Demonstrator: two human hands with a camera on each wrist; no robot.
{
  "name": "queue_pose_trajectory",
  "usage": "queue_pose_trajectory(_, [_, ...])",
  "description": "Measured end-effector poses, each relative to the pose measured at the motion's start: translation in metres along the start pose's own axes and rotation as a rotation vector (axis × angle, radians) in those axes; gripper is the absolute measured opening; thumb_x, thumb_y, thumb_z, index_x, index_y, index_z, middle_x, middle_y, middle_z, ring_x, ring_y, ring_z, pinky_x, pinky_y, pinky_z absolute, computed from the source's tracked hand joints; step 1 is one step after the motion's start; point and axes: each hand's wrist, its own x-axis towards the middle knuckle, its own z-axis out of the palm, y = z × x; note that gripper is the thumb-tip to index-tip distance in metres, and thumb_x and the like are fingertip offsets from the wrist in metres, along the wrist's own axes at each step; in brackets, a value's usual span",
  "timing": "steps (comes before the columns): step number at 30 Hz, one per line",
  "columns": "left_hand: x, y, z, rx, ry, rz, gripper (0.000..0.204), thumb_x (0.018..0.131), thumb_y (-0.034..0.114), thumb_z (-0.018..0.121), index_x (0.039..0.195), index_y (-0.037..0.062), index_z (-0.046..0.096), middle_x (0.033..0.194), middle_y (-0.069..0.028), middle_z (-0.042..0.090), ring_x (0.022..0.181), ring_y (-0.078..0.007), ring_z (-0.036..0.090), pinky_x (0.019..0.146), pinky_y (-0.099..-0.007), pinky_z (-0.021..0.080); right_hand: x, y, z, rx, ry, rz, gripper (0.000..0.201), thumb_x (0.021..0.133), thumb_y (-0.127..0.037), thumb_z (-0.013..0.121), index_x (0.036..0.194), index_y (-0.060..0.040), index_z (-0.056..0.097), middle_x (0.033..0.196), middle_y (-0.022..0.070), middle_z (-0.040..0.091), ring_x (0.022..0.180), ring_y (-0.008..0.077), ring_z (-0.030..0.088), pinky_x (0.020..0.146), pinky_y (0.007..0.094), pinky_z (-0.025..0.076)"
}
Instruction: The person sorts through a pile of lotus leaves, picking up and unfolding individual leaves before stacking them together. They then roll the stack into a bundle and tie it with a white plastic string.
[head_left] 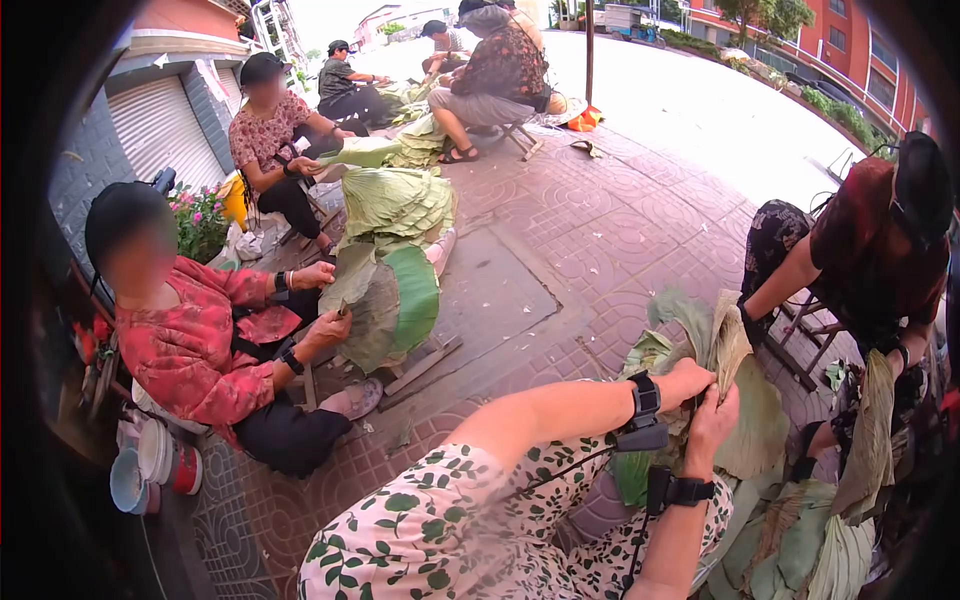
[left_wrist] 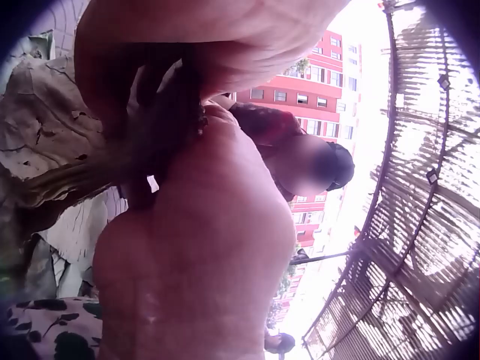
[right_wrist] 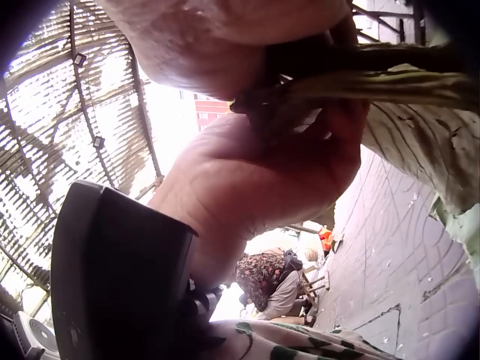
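Note:
A folded, dried greenish-tan leaf (head_left: 732, 345) stands upright between my two hands, its gathered end in my fingers. My left hand (head_left: 688, 382) grips it from the left side. Just below, my right hand (head_left: 712, 425) pinches the same gathered end, its fingers close to the left ones. Both wrist views show the creased leaf (left_wrist: 45, 120) spreading away from the bunched stem end, which lies deep in shadow between the palms. Fingertips are partly hidden there. Large flat green leaves (head_left: 755, 420) lie below and beside the hands, near my patterned clothing (head_left: 400, 520).
At the right, a seated person holds a drooping leaf (head_left: 868, 430) over more leaves (head_left: 800, 530). Across the paving, a person in red handles a big leaf (head_left: 385, 310) near a leaf stack (head_left: 395, 205). Buckets (head_left: 155, 450) stand at the lower left.

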Motion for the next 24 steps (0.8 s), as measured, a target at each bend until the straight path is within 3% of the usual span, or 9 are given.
queue_pose_trajectory(2, [0.005,-0.002,0.003,-0.014,0.009,-0.011,0.023,0.077,0.017,0.063,0.067,-0.0031,0.057,0.059,-0.0071,0.053,0.046,-0.0154,0.046,0.039,-0.0317,0.032,-0.001,-0.003,0.000,-0.027,-0.020,-0.025,0.033,0.087,-0.014,0.052,0.115,0.0035,0.051,0.103,0.0200,0.056,0.095,0.0345,0.053,0.083,0.0394,0.042])
queue_pose_trajectory(4, [0.015,-0.009,0.006,0.012,0.012,0.050,0.020,0.076,0.013,0.060,0.070,-0.0059,0.061,0.064,-0.0143,0.059,0.051,-0.0248,0.057,0.042,-0.0401,0.040,-0.002,0.000,0.002,-0.074,0.009,-0.064,0.033,0.088,-0.015,0.052,0.117,0.0019,0.051,0.104,0.0187,0.054,0.097,0.0346,0.052,0.084,0.0394,0.041])
queue_pose_trajectory(10, [0.017,-0.012,0.012,0.075,0.039,0.110,0.024,0.076,0.014,0.057,0.072,-0.0091,0.061,0.069,-0.0190,0.062,0.057,-0.0291,0.061,0.048,-0.0408,0.045,-0.002,0.000,-0.001,-0.076,-0.013,-0.019,0.036,0.088,-0.017,0.051,0.119,0.0017,0.048,0.106,0.0192,0.052,0.100,0.0353,0.050,0.086,0.0397,0.040])
queue_pose_trajectory(19, [0.000,-0.002,0.010,0.183,0.055,0.124,0.027,0.076,0.016,0.056,0.075,-0.0107,0.062,0.071,-0.0212,0.062,0.064,-0.0315,0.064,0.053,-0.0408,0.047,-0.006,-0.005,-0.003,-0.089,-0.019,-0.050,0.037,0.088,-0.017,0.051,0.118,0.0022,0.049,0.105,0.0201,0.052,0.100,0.0365,0.050,0.085,0.0406,0.039])
queue_pose_trajectory(24, [0.017,-0.014,0.009,0.255,0.049,0.170,0.027,0.076,0.015,0.056,0.077,-0.0103,0.063,0.073,-0.0218,0.063,0.068,-0.0315,0.064,0.056,-0.0405,0.048,-0.005,-0.008,-0.002,-0.087,-0.023,-0.059,0.035,0.087,-0.015,0.051,0.117,0.0021,0.050,0.103,0.0200,0.053,0.098,0.0368,0.050,0.085,0.0407,0.039])
